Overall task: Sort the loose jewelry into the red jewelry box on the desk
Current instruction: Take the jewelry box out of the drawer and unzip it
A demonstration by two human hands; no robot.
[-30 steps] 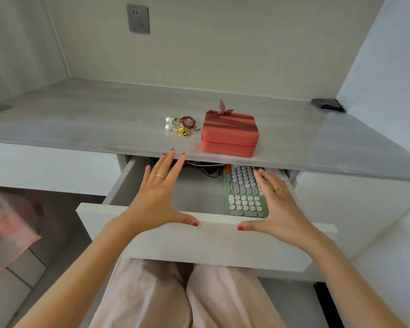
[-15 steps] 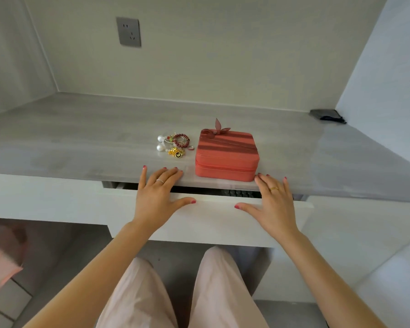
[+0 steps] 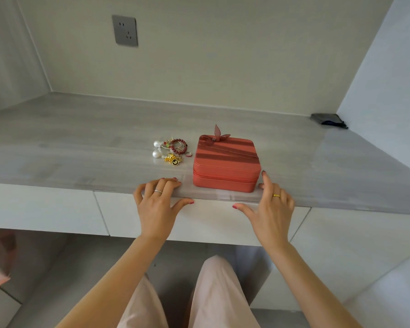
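A grey wall socket (image 3: 124, 30) sits in the upper left of the frame on the back wall, and a dark pouch (image 3: 328, 120) lies at the far right corner of the counter (image 3: 81, 143). Below the counter edge, the white drawer front (image 3: 208, 218) is flush with the panels beside it, and my legs in pale pink trousers (image 3: 206, 297) fill the bottom centre.

My left hand (image 3: 158, 207) rests on the counter's front edge, its fingers (image 3: 166, 185) lightly bent over the lip and the thumb spread along the drawer front; it holds nothing. My right hand (image 3: 271, 209) lies the same way, fingers spread and relaxed, the forefinger raised just beside the lower right corner of the red jewelry box (image 3: 225, 165); whether it touches the box I cannot tell.

The box stands closed near the counter's front edge, in the centre of the frame, between my two hands and just beyond them. The loose jewelry (image 3: 171, 151), pearls, a red bead bracelet and a gold charm, lies in a small heap just left of the box, above my left fingers and apart from them.
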